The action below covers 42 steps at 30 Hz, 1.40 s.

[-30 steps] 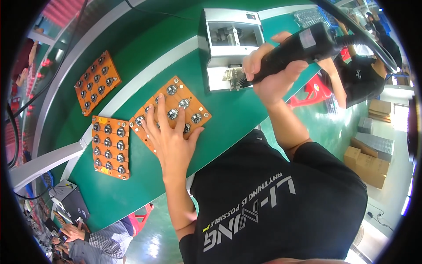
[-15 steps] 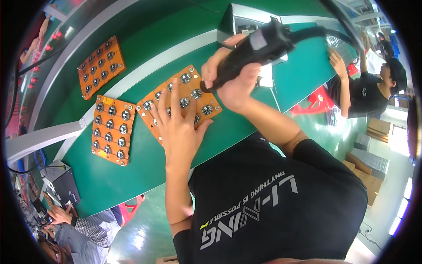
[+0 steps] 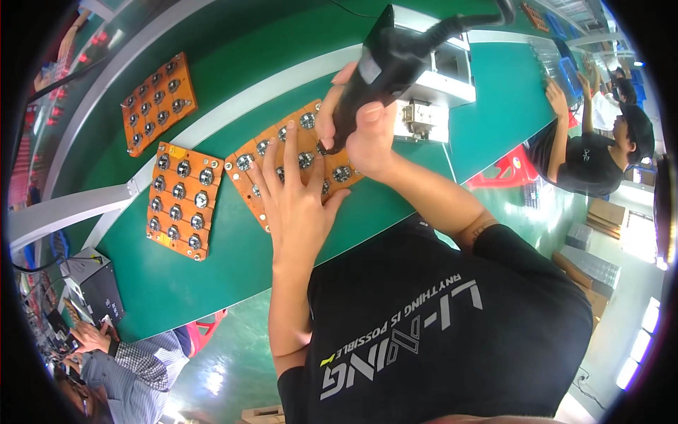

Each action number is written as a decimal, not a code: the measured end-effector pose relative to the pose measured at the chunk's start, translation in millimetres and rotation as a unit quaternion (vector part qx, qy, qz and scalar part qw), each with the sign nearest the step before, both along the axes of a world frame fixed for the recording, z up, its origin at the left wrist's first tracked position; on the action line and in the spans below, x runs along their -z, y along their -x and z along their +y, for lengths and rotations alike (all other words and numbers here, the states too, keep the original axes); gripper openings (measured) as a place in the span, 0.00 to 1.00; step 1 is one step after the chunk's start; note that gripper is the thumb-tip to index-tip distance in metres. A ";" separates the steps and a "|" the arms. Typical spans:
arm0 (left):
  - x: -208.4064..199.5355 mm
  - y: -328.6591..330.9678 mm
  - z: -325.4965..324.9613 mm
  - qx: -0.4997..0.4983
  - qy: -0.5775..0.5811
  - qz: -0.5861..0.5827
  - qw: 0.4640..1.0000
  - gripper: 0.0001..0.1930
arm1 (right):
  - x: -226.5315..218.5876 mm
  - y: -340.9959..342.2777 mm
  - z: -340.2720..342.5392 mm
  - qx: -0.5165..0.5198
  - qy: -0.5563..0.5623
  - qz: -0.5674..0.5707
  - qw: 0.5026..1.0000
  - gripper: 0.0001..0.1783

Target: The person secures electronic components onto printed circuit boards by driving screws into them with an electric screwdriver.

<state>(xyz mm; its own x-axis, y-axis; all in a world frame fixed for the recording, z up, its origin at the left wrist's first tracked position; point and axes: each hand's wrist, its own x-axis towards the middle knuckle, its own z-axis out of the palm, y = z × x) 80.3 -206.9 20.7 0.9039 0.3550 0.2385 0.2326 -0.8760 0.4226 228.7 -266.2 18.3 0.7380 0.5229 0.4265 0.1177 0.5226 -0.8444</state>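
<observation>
My left hand (image 3: 299,212) lies flat with spread fingers on an orange tray-like fixture (image 3: 248,185) that carries rows of small round metallic parts. In my right hand (image 3: 373,145) is a black corded electric screwdriver (image 3: 364,85), held tilted with its tip down at one of the round parts. The fingers wrap round its body, and its tip is partly hidden by them. Part of the fixture is covered by both hands.
A second orange fixture (image 3: 167,205) lies left on the green table (image 3: 233,283); a third (image 3: 164,124) rests beyond the grey metal rail (image 3: 240,106). A white-and-black device (image 3: 452,88) stands back right. Co-workers sit at right (image 3: 590,159) and lower left (image 3: 134,374).
The view has shifted slightly. The screwdriver is now more upright, and its tip has moved to the left over the fixture. My left hand still rests on the fixture.
</observation>
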 end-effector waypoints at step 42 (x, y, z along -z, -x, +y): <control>13.7 -7.3 21.6 -0.077 -0.009 -0.083 0.994 0.04 | -39.4 -46.1 -99.6 0.114 0.061 0.023 0.991 0.49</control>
